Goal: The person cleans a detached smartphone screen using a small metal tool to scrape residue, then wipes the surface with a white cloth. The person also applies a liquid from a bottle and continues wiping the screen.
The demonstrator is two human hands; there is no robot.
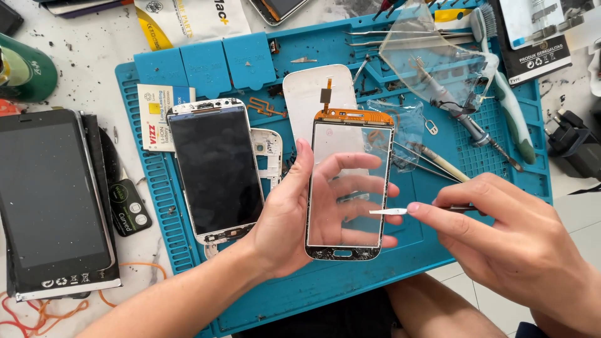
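My left hand (285, 216) holds a clear phone touch panel (348, 188) upright over the blue mat, with my fingers showing through the glass. An orange flex strip runs along the panel's top edge. My right hand (507, 241) grips thin tweezers (432, 209) that pinch a small white strip (387, 212) just right of the panel. A phone with a dark screen (216, 169) lies on the mat to the left of my left hand.
A blue repair mat (188, 250) covers the white table. A dark tablet (53, 200) lies far left. A white back cover (310, 91), a plastic bag (432, 59), a toothbrush (510, 106), a screwdriver (466, 122) and spare tweezers (432, 163) sit behind.
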